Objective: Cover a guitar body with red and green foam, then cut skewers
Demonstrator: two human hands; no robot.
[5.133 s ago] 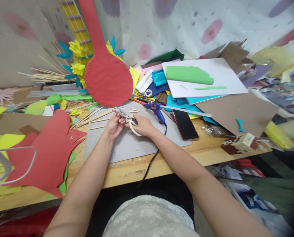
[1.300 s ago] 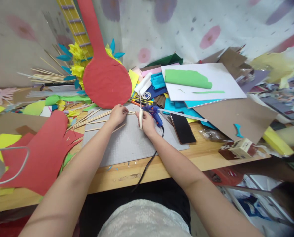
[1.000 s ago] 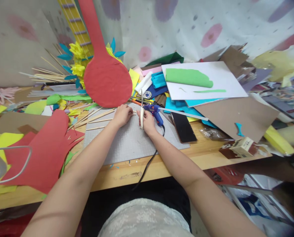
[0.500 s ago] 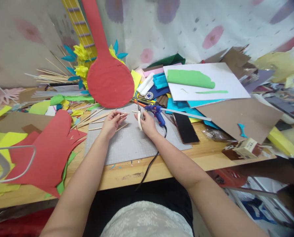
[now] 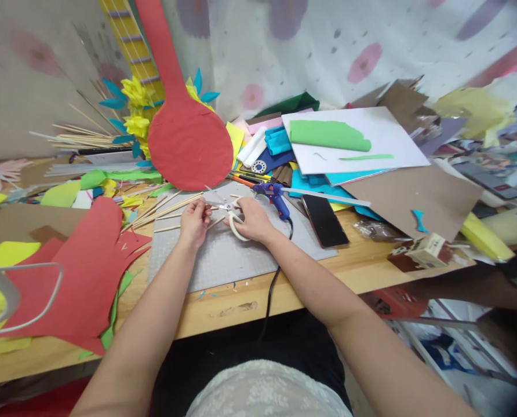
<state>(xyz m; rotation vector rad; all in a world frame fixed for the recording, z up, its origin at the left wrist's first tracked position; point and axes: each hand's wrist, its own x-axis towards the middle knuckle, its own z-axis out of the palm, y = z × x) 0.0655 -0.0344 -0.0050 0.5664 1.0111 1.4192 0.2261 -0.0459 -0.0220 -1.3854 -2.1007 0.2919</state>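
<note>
My right hand (image 5: 252, 219) grips a pair of white-handled scissors (image 5: 236, 223) through the loops. The blades are spread and point left, up to the fingertips of my left hand (image 5: 195, 221). That hand is closed in a pinch on a thin wooden stick, which the fingers and blades mostly hide. Behind and left of it, several loose wooden sticks (image 5: 167, 209) lie partly on the grey cutting mat (image 5: 224, 263). A blue glue gun (image 5: 277, 200) lies just beyond my right hand, its black cord running down over the table edge.
A red paper-covered banjo-like shape (image 5: 191, 145) stands at the back by yellow paper flowers (image 5: 134, 95). A black phone (image 5: 324, 220) lies right of the mat. Red paper (image 5: 80, 266) covers the left side. At right are a white board (image 5: 397, 139) and brown cardboard (image 5: 428, 194).
The scissors have turned from upright, blades together, to pointing left with blades spread at my left fingertips. The stick end that showed past those fingers is now hidden. The view has shifted slightly.
</note>
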